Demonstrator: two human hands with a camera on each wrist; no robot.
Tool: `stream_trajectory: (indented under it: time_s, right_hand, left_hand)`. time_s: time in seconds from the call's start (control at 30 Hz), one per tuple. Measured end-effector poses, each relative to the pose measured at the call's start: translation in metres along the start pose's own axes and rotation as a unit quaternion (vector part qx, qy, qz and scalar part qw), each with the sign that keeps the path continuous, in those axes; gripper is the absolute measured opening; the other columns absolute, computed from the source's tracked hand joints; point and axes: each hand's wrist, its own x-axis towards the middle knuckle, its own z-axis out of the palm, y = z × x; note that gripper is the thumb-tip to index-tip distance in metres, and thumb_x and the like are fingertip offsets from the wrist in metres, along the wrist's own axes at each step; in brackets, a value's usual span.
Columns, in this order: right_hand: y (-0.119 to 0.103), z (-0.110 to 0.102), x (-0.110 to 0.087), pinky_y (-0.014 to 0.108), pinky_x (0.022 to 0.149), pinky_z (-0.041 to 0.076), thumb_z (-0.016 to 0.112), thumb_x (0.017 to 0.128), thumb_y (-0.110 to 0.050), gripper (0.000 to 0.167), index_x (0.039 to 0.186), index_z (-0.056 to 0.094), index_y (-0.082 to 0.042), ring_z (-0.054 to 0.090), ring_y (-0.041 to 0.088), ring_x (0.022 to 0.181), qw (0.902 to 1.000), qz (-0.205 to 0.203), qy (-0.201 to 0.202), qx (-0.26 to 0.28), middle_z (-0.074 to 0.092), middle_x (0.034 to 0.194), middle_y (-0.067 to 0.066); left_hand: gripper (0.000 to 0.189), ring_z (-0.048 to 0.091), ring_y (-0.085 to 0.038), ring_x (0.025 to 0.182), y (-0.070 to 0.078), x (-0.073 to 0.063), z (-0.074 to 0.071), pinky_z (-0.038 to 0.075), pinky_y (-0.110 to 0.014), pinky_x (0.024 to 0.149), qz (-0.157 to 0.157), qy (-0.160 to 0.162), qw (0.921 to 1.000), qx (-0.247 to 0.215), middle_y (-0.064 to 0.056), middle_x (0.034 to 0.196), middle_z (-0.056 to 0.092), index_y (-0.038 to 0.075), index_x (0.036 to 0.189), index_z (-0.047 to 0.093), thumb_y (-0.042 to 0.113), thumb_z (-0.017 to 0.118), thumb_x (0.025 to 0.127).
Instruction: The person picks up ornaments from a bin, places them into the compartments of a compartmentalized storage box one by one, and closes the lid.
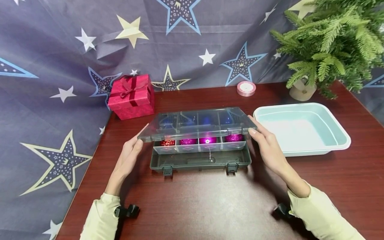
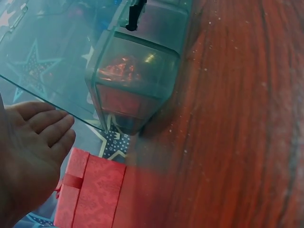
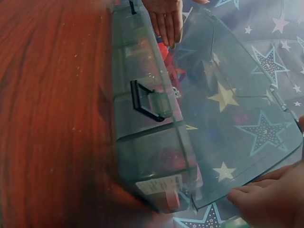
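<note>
A translucent dark-green compartment box stands on the table, its hinged lid (image 1: 198, 125) tilted partway up. Inside, a clear divided tray (image 1: 180, 150) holds red, purple and magenta glittery balls (image 1: 207, 140), with blue ones showing through the lid. My left hand (image 1: 129, 154) holds the lid's left edge, thumb at the front corner and fingers extended along the side. At the opposite edge, my right hand (image 1: 268, 146) holds the lid between thumb and fingers. Two latches (image 1: 168, 170) hang loose at the box's front. The front compartment (image 1: 177, 162) lies uncovered.
A red gift box (image 1: 132, 103) with a bow stands at the back left. To the right sits a light-blue tray (image 1: 303, 130). Behind are a pink ribbon roll (image 1: 246, 88) and a small artificial fir tree (image 1: 330, 50). A star-patterned cloth (image 1: 204, 43) hangs behind the table.
</note>
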Motion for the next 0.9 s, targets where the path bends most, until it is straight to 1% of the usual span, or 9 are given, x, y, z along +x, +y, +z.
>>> stream_trajectory:
  time_s: [0.2,0.33,0.37,0.43,0.5,0.6,0.67,0.77,0.9]
  right_hand:
    - [0.007,0.001,-0.005,0.017,0.113,0.028,0.046,0.11,-0.019,0.052,0.16,0.039,-0.006,0.037,0.026,0.147,1.0,-0.003,-0.001,0.004,0.043,0.159,0.013]
    - [0.015,0.003,-0.012,0.015,0.111,0.03,0.048,0.108,-0.012,0.052,0.159,0.039,-0.006,0.042,0.016,0.142,0.9997,-0.023,0.0,-0.001,0.044,0.158,0.013]
    - [0.017,0.003,-0.014,0.015,0.11,0.032,0.048,0.108,-0.01,0.052,0.159,0.039,-0.005,0.045,0.012,0.139,0.9995,-0.032,-0.001,0.003,0.044,0.157,0.014]
    - [0.021,0.004,-0.017,0.013,0.096,0.043,0.049,0.107,-0.006,0.052,0.159,0.04,-0.004,0.06,0.007,0.116,0.9988,-0.046,-0.005,0.02,0.055,0.145,0.021]
    - [0.025,0.004,-0.02,0.012,0.094,0.045,0.049,0.106,-0.001,0.053,0.159,0.039,-0.003,0.061,0.004,0.113,0.9976,-0.056,-0.01,0.04,0.053,0.146,0.024]
    - [0.029,0.004,-0.024,0.014,0.096,0.046,0.048,0.106,0.003,0.055,0.159,0.037,-0.001,0.062,0.007,0.118,0.9959,-0.062,-0.021,0.062,0.049,0.15,0.026]
    - [0.032,0.003,-0.025,0.019,0.106,0.04,0.049,0.105,0.004,0.056,0.159,0.035,0.0,0.048,0.013,0.139,0.9954,-0.066,-0.028,0.062,0.034,0.162,0.023]
    - [0.036,0.001,-0.027,0.02,0.107,0.04,0.05,0.105,0.004,0.057,0.159,0.035,0.001,0.045,0.016,0.142,0.995,-0.071,-0.041,0.058,0.032,0.163,0.023]
    - [0.041,-0.001,-0.03,0.02,0.112,0.034,0.054,0.102,0.009,0.06,0.159,0.034,0.003,0.037,0.016,0.147,0.9919,-0.079,-0.061,0.079,0.029,0.163,0.027]
  left_hand:
    - [0.053,0.044,-0.011,0.142,-0.004,-0.002,0.0,0.028,-0.023,0.117,0.016,-0.013,0.9997,0.011,-0.01,0.156,0.047,0.007,0.157,0.044,0.03,0.046,0.109]
    - [0.052,0.044,-0.013,0.143,-0.007,-0.006,-0.001,0.028,-0.023,0.117,0.017,-0.015,0.9997,0.003,-0.008,0.157,0.047,0.011,0.157,0.045,0.027,0.05,0.108]
    - [0.052,0.045,-0.014,0.142,-0.007,-0.007,-0.001,0.029,-0.023,0.116,0.015,-0.014,0.9998,-0.004,-0.008,0.157,0.048,0.011,0.157,0.046,0.025,0.052,0.107]
    - [0.051,0.047,-0.015,0.141,-0.007,-0.011,-0.002,0.032,-0.024,0.115,0.012,-0.016,0.9997,-0.017,-0.009,0.156,0.048,0.01,0.156,0.047,0.016,0.055,0.106]
    - [0.054,0.049,-0.016,0.14,-0.007,-0.014,-0.003,0.036,-0.025,0.113,0.005,-0.02,0.9993,-0.03,-0.01,0.156,0.048,0.01,0.156,0.048,0.007,0.058,0.103]
    - [0.059,0.053,-0.016,0.136,-0.005,-0.018,-0.004,0.042,-0.024,0.108,-0.011,-0.03,0.9988,-0.038,-0.011,0.156,0.049,0.011,0.156,0.048,-0.002,0.061,0.099]
    - [0.062,0.054,-0.015,0.135,-0.002,-0.021,-0.004,0.044,-0.023,0.106,-0.023,-0.033,0.9987,-0.031,-0.01,0.155,0.05,0.013,0.156,0.049,-0.003,0.064,0.098]
    - [0.064,0.053,-0.013,0.136,0.002,-0.024,-0.006,0.043,-0.021,0.106,-0.046,-0.034,0.9983,-0.01,-0.006,0.154,0.052,0.017,0.155,0.051,-0.001,0.069,0.097]
    - [0.067,0.048,-0.009,0.139,0.007,-0.03,-0.008,0.037,-0.017,0.108,-0.081,-0.035,0.9955,0.036,0.004,0.151,0.054,0.027,0.154,0.053,0.01,0.078,0.094]
